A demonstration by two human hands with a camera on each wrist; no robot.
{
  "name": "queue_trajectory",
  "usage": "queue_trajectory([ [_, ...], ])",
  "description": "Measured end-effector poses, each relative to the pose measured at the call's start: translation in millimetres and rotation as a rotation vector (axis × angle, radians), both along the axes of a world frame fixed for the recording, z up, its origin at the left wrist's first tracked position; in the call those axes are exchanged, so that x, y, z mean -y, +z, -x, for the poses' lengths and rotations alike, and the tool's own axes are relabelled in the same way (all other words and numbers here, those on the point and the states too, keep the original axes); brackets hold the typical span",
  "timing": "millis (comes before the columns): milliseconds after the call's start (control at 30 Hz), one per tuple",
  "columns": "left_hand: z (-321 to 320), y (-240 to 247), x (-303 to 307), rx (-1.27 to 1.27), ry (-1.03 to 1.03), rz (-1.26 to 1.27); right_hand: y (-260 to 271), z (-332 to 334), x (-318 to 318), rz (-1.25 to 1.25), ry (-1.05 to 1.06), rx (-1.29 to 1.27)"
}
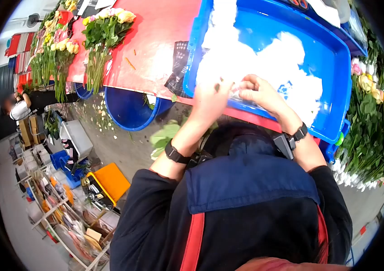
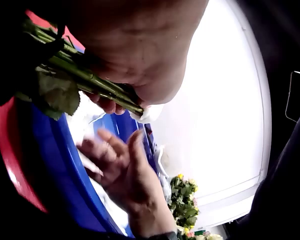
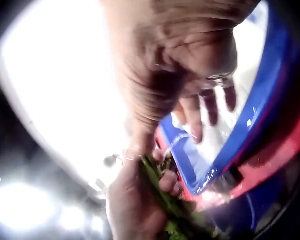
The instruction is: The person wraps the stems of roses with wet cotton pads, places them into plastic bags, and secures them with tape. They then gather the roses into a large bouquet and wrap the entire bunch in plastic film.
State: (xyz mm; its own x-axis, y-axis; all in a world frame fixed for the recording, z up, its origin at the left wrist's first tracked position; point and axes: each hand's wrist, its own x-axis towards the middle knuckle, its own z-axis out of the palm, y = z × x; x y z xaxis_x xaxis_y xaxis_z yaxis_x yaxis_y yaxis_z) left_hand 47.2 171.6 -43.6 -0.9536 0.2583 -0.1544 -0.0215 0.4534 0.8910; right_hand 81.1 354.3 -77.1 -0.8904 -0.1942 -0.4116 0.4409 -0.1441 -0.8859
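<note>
My left hand (image 1: 210,103) grips a bundle of green stems (image 2: 90,80); leaves (image 1: 166,134) hang below it in the head view. White material (image 2: 151,114) covers the stem ends beside the left hand (image 2: 145,55). My right hand (image 1: 266,97) is just to the right, over the near edge of the blue tray (image 1: 346,90). In the left wrist view the right hand (image 2: 135,180) has its fingers spread, slightly blurred. The right wrist view shows the right hand (image 3: 190,60) with fingers extended and its thumb close to the stems (image 3: 157,185); contact is unclear.
White fluffy material (image 1: 287,49) fills much of the tray. Rose bunches (image 1: 106,31) lie on the red table (image 1: 156,22) at left, more roses (image 1: 368,122) stand at right. A blue tub (image 1: 131,110) is below the table. A person (image 1: 20,106) is at far left.
</note>
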Motion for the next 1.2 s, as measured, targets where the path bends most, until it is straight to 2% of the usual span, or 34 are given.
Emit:
queue_trajectory([
  [100,14.6,9.8,32.4,-0.310,0.022,0.118,25.6,16.5,0.2,-1.158,0.219,0.043],
  [133,16.2,12.6,40.2,-0.336,0.019,0.137,17.3,17.2,0.8,-1.338,0.164,-0.187],
  [233,19.9,32.2,53.9,-0.297,0.043,0.256,0.1,29.7,35.6,-1.127,-0.079,-0.761],
  [267,21.6,36.7,58.4,-0.263,0.053,0.307,0.1,34.0,52.3,-1.070,-0.014,-0.673],
  [367,34.7,18.7,77.4,-0.277,0.023,0.097,5.9,46.3,92.0,-1.047,0.315,-0.317],
  [400,39.9,16.9,82.3,-0.080,0.026,0.003,0.9,46.8,94.5,-0.936,0.317,-0.282],
  [467,46.4,20.1,96.6,0.144,0.008,-0.068,-12.0,45.8,94.5,-0.712,0.317,-0.211],
  [567,48.8,34.8,106.6,0.348,0.083,-0.243,-6.8,38.7,86.5,-0.796,0.216,-0.275],
  [700,49.3,26.6,123.5,0.430,0.139,-0.309,9.0,43.0,108.8,-0.947,0.158,-0.279],
  [733,48.9,25.4,125.9,0.444,0.142,-0.319,15.5,47.5,112.5,-0.966,0.361,-0.205],
  [833,48.8,19.6,132.6,0.473,0.141,-0.352,2.5,42.1,108.8,-0.937,0.337,-0.377],
  [967,42.1,17.0,136.9,0.529,0.111,-0.481,14.5,26.7,80.0,-0.880,0.149,-0.343],
  [1000,39.3,17.6,137.2,0.561,0.076,-0.507,20.9,24.0,76.1,-0.826,0.139,-0.244],
  [1100,28.9,21.8,131.7,0.660,0.019,-0.531,21.4,12.2,67.8,-0.751,0.084,-0.219],
  [1200,18.3,23.7,118.7,0.769,-0.028,-0.577,12.2,4.6,66.6,-0.908,0.087,-0.468],
])
